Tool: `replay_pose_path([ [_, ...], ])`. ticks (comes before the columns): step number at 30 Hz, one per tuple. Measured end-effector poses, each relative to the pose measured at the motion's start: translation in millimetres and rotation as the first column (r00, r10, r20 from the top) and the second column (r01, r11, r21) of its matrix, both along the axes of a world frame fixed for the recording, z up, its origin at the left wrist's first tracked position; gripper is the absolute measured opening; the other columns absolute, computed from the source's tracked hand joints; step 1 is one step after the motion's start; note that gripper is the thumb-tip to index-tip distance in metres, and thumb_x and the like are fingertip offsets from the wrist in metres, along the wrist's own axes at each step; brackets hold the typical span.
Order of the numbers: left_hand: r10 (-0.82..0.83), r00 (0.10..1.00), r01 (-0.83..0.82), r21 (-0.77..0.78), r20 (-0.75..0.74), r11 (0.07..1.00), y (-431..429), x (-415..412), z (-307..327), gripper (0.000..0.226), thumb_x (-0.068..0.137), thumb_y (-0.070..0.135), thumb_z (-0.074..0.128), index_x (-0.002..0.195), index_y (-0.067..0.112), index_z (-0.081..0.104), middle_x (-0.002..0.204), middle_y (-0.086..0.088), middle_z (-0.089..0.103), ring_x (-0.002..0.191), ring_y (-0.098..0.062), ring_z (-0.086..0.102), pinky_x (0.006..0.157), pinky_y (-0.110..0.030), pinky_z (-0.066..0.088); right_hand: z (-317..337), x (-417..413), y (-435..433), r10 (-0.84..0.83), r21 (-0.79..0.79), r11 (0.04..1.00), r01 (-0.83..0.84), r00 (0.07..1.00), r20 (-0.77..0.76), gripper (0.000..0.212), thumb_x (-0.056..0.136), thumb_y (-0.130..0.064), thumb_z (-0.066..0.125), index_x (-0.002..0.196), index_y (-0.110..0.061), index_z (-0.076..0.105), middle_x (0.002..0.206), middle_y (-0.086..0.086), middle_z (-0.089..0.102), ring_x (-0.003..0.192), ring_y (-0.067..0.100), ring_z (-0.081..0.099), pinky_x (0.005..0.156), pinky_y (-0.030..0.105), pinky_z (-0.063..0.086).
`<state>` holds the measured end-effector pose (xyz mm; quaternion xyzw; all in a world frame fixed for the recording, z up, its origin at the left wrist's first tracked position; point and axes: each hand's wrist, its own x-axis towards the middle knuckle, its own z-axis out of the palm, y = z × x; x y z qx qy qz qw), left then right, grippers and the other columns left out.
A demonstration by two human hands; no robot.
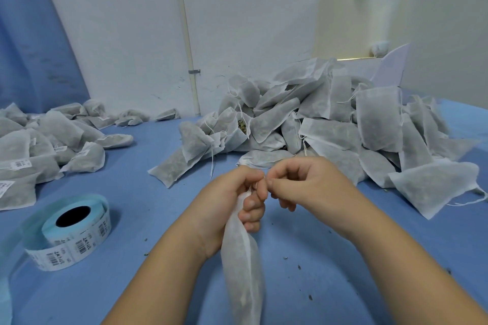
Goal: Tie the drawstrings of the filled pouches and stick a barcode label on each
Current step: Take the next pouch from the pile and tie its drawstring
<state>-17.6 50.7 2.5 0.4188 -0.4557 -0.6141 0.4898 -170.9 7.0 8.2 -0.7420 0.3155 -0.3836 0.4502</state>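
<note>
A filled white mesh pouch hangs upright in front of me over the blue table. My left hand grips its gathered neck, fingers curled round it. Just to the right, my right hand pinches the thin white drawstring at the pouch's top, fingertips meeting those of the left hand. A roll of barcode labels on blue backing lies on the table at the lower left, its free end trailing toward me.
A large heap of filled pouches with loose drawstrings covers the table behind and right of my hands. A second pile, pouches with barcode labels on them, lies at the far left. White wall panels stand behind. Small dark crumbs dot the blue table.
</note>
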Motion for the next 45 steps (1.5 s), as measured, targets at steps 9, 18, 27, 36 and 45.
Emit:
replay_pose_path([
  [9, -0.060, 0.996, 0.059, 0.015, 0.062, 0.998, 5, 4, 9, 0.019, 0.068, 0.034, 0.068, 0.064, 0.016, 0.072, 0.050, 0.005, 0.035, 0.037, -0.006, 0.025, 0.037, -0.018, 0.025, 2, -2, 0, 0.080, 0.085, 0.993, -0.083, 0.996, 0.045, 0.018, 0.066, -0.016, 0.052, 0.054, -0.025, 0.062, 0.069, 0.011, 0.056, 0.054, 0.011, 0.051, 0.055, 0.025, 0.043],
  [18, 0.016, 0.981, -0.018, 0.006, 0.192, 1.000, 6, 3, 8, 0.024, 0.058, 0.040, 0.080, 0.070, 0.019, 0.076, 0.062, 0.008, 0.052, 0.037, -0.004, 0.029, 0.038, -0.016, 0.025, 0, -5, -4, 0.105, 0.109, 0.988, -0.106, 0.994, 0.019, 0.018, 0.062, -0.015, 0.048, 0.048, -0.024, 0.056, 0.055, 0.000, 0.047, 0.051, 0.012, 0.049, 0.052, 0.025, 0.038],
  [27, 0.148, 0.967, -0.126, -0.119, 0.206, 0.985, 3, 4, 5, 0.016, 0.066, 0.031, 0.084, 0.068, 0.019, 0.074, 0.067, 0.004, 0.052, 0.042, -0.009, 0.032, 0.043, -0.019, 0.029, -1, -4, -8, 0.017, 0.159, 0.987, -0.032, 0.996, 0.090, 0.017, 0.073, -0.018, 0.058, 0.056, -0.017, 0.060, 0.055, 0.000, 0.045, 0.048, 0.016, 0.047, 0.048, 0.027, 0.037],
  [36, 0.271, 0.945, -0.242, -0.168, 0.182, 0.956, 0, 5, 2, 0.021, 0.086, 0.029, 0.070, 0.067, 0.021, 0.072, 0.065, 0.007, 0.054, 0.044, -0.010, 0.037, 0.045, -0.020, 0.034, -1, -6, -5, 0.006, 0.106, 0.994, -0.017, 0.994, 0.108, 0.016, 0.085, -0.025, 0.072, 0.071, -0.016, 0.070, 0.059, 0.003, 0.054, 0.053, 0.014, 0.048, 0.051, 0.023, 0.041],
  [45, 0.351, 0.883, -0.291, -0.222, 0.311, 0.931, -3, 1, -3, 0.029, 0.089, 0.039, 0.067, 0.063, 0.025, 0.071, 0.061, 0.010, 0.055, 0.046, -0.008, 0.043, 0.055, -0.026, 0.037, -4, 1, -1, -0.134, -0.101, 0.986, 0.135, 0.991, 0.014, 0.019, 0.081, -0.010, 0.070, 0.066, -0.017, 0.060, 0.058, 0.004, 0.059, 0.058, 0.027, 0.055, 0.053, 0.026, 0.042],
])
